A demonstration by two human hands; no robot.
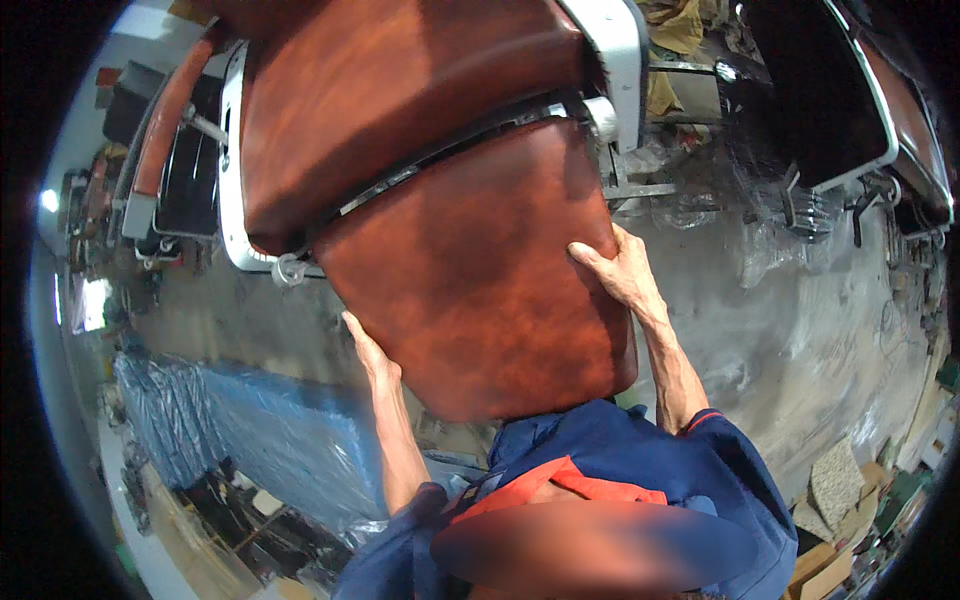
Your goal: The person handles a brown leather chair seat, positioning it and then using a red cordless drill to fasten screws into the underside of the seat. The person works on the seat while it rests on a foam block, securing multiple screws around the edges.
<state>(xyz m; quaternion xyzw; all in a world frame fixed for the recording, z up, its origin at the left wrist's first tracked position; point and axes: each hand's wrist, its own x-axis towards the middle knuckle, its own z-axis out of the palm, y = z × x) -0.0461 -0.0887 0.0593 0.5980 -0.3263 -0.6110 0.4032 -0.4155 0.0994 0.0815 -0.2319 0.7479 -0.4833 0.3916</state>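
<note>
both hands [372, 352] grip brown cushion [480, 290].

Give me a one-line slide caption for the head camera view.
Both hands, left hand and right hand, grip the side edges of a reddish-brown padded chair cushion.

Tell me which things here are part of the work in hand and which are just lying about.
In hand:
left hand on the seat pad's left edge
right hand on its right edge
brown seat pad
brown backrest and metal frame it joins

Lying about:
blue wrapped block
second chair
clear plastic wrap on the floor
cardboard
</note>
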